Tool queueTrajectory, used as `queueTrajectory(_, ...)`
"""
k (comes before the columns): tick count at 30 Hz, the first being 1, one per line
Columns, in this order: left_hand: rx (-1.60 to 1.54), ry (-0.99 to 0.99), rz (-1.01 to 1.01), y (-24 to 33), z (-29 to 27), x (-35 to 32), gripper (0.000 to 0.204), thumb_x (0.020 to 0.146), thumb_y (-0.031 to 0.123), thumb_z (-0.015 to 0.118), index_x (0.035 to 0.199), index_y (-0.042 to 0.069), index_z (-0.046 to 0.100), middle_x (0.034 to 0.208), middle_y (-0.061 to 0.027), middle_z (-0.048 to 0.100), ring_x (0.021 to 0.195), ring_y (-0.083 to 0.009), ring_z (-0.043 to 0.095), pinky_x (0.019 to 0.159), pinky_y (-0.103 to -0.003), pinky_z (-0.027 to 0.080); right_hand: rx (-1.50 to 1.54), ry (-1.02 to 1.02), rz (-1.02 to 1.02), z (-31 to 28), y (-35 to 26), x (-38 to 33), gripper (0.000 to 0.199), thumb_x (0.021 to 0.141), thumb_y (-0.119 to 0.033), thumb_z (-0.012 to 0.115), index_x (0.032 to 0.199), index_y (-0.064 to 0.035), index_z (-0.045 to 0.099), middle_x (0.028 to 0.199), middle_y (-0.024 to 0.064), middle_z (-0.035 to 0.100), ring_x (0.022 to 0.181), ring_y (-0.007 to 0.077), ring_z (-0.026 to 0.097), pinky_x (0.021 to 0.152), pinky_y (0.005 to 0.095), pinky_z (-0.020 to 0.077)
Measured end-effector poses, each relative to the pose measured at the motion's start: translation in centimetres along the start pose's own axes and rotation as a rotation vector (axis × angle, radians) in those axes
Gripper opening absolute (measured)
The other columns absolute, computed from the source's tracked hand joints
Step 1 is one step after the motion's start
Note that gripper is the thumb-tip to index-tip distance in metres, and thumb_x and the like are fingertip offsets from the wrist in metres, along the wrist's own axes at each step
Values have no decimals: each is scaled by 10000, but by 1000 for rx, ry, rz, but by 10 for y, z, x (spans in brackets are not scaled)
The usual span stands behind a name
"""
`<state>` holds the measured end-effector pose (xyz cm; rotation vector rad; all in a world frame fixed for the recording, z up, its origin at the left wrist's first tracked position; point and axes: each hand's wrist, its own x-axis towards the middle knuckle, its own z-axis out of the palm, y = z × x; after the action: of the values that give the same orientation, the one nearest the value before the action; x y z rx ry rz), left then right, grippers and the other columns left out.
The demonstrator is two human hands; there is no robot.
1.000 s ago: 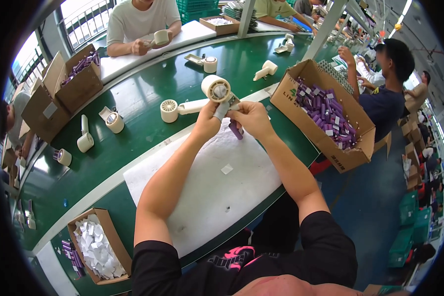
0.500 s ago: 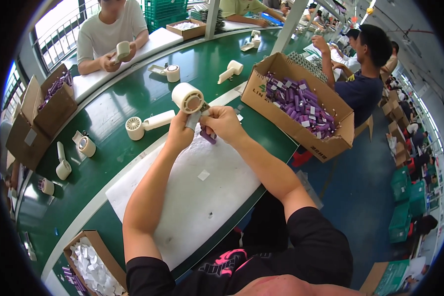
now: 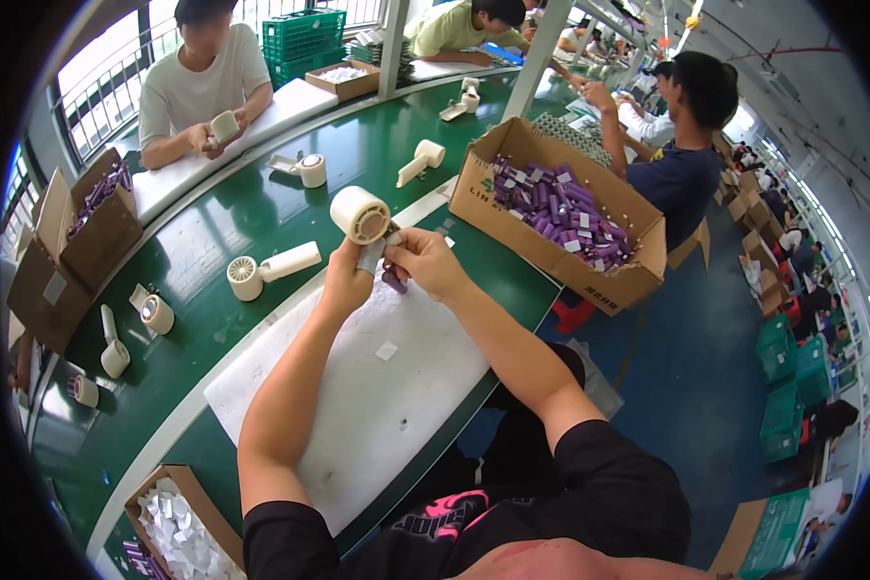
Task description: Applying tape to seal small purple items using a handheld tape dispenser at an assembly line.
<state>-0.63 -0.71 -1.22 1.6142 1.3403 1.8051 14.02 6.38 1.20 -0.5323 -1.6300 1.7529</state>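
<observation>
1. On my feed, the green worktable (image 3: 188, 232) spreads ahead of and to the left of the left hand (image 3: 346, 280) and the right hand (image 3: 427, 263).
2. The white foam sheet (image 3: 377, 406) lies beneath the forearms, reaching from under the hands back toward the body.
3. To the right of the right hand stands the large cardboard carton (image 3: 517, 233), heaped with purple battery cells (image 3: 570, 213).
4. I see a smaller cardboard carton (image 3: 211, 505) of white paper slips (image 3: 176, 530) well back and left of the left hand.
5. A loose cream fan (image 3: 245, 278) lies left of the left hand.
6. The held handheld fan (image 3: 360, 215) has its round head just above the left hand.
7. That hand is closed around its neck.
8. The right hand's fingers are bunched together at its handle; I cannot tell exactly what they pinch.
9. One purple cell (image 3: 393, 282) shows just under those fingers.
10. A white square slip (image 3: 387, 350) lies on the sheet, bodyward of the right hand.
</observation>
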Motion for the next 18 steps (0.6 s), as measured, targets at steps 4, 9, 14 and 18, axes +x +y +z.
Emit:
queueTrajectory(4,28,-15,-53,-1,5,-2,321,892,-47,514,1201,-9,592,995,-144,709,923,-179,658,844,-316,508,-31,56,19,1,3,-5,86,958,-46,594,908,0,646,761,40,640,589,54,528,527,208,422)
queueTrajectory(9,161,-60,36,-4,0,-4,321,921,-27,521,1227,27,603,1020,-143,698,938,-211,656,870,-330,499,-3,92,86,4,1,-9,67,938,-63,603,925,-6,637,752,54,643,577,54,530,517,205,408)
queueTrajectory(14,221,-121,128,-1,-1,-5,335,893,-37,532,1207,43,616,983,-149,708,885,-265,687,826,-348,522,168,10,208,-8,-12,-14,64,918,-68,597,889,-27,637,742,58,652,537,59,516,483,212,394)
queueTrajectory(18,294,-140,155,4,-2,-15,317,902,-12,546,1208,49,605,963,-154,709,880,-290,692,814,-359,523,318,-9,274,-10,-12,-25,56,913,-73,588,888,-41,627,760,60,657,543,48,508,504,223,401)
